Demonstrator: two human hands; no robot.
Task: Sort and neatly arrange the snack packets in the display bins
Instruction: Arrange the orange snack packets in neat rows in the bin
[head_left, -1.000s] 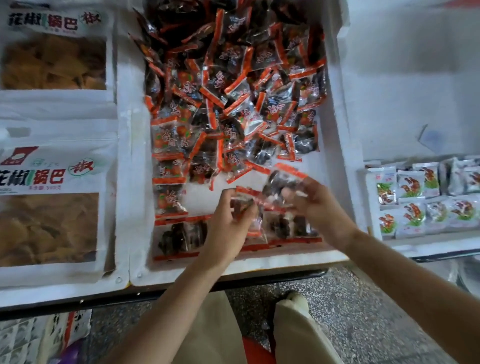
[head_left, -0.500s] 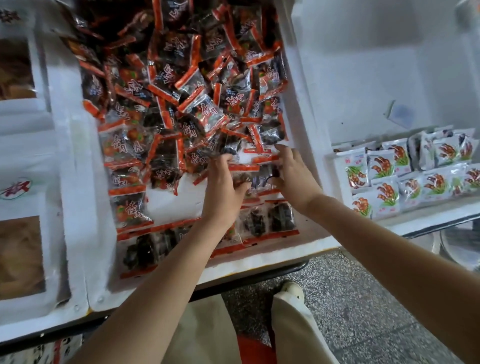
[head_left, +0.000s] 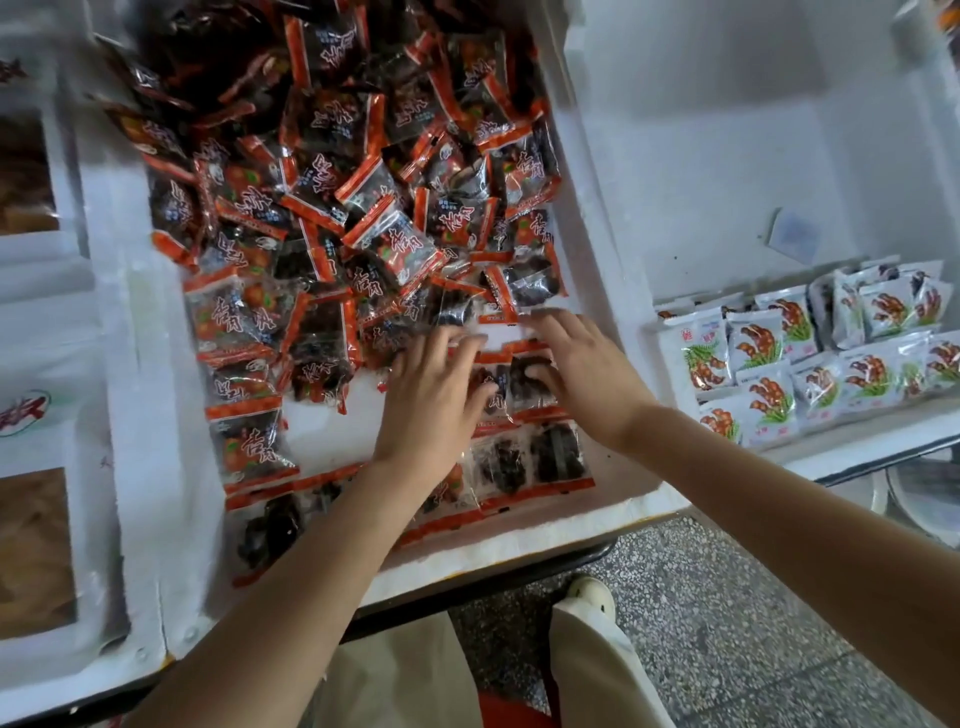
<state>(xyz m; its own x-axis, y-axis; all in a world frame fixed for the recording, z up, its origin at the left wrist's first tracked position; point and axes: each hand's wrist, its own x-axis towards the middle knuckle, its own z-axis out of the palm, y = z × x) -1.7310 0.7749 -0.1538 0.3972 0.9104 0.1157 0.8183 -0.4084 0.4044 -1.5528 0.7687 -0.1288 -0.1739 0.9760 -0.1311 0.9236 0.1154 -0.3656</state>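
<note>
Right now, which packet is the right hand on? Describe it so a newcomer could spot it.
Find the middle foam bin holding red-edged packets. Near its front right corner, the right hand presses a dark packet. Unlike the jumbled heap behind, it lies flat, in line with the front row.

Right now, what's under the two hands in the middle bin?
Flat red-edged packets lined up in the white bin. The left hand and right hand press palm-down on that row. Whatever lies directly beneath the palms is covered.
</note>
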